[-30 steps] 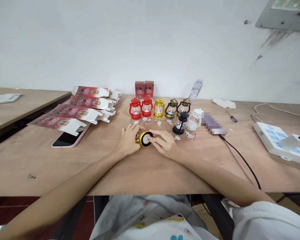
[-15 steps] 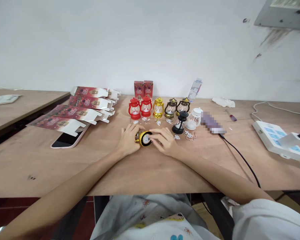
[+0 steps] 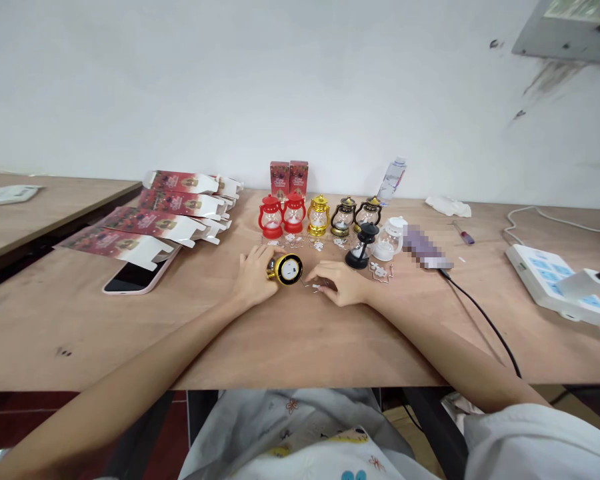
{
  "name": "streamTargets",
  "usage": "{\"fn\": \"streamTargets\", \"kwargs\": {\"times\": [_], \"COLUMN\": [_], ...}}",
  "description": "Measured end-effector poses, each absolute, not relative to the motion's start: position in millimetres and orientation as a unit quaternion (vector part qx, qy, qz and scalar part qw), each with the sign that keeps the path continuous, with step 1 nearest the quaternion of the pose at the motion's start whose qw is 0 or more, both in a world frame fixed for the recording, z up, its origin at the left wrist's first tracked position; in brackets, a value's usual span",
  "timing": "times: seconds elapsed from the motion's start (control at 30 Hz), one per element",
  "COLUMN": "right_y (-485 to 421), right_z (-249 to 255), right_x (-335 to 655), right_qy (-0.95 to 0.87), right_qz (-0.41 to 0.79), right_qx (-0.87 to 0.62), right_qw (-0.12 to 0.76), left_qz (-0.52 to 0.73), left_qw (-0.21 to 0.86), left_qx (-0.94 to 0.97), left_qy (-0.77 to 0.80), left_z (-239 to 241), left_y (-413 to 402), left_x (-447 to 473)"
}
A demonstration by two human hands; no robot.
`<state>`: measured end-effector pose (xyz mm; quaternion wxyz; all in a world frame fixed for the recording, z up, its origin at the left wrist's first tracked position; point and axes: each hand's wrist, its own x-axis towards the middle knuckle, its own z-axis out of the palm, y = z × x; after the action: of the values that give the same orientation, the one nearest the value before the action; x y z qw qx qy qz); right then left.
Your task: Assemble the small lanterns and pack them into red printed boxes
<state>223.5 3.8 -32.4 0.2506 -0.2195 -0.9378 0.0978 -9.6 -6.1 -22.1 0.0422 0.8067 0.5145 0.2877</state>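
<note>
My left hand (image 3: 253,275) grips a small gold lantern (image 3: 286,269) lying on its side, its round base turned toward me. Just to its right, my right hand (image 3: 339,281) rests on the wooden table (image 3: 300,333), fingers pinched on a small white piece (image 3: 316,287) with a thin wire. The right hand is apart from the lantern. Behind stand a row of toy lanterns: two red lanterns (image 3: 271,218), a gold one (image 3: 319,216), two bronze ones (image 3: 343,217), a black one (image 3: 361,247) and a white one (image 3: 389,240).
Flat red cartons (image 3: 150,223) are stacked at the left above a phone (image 3: 136,277). Two upright red boxes (image 3: 289,179), a water bottle (image 3: 392,179) and a screwdriver (image 3: 463,233) lie at the back. A power strip (image 3: 555,281) and black cable (image 3: 485,319) occupy the right.
My right hand has drawn away from the lantern's base to the right and now pinches a small piece on the table. The left hand has tipped the lantern up slightly.
</note>
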Motion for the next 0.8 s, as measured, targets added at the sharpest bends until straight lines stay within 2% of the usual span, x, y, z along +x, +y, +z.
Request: {"fn": "streamTargets", "kwargs": {"times": [0.13, 0.8], "right_y": [5, 7], "right_z": [-30, -44], "right_x": [226, 213], "right_qy": [-0.938, -0.947], "right_qz": [0.114, -0.009], "right_qx": [-0.222, -0.178], "right_qw": [0.241, 0.266], "left_qz": [0.287, 0.28], "left_qw": [0.041, 0.033], "left_qx": [0.806, 0.811], "left_qy": [0.516, 0.512], "left_z": [-22, -23], "left_y": [-6, -5], "left_x": [-9, -10]}}
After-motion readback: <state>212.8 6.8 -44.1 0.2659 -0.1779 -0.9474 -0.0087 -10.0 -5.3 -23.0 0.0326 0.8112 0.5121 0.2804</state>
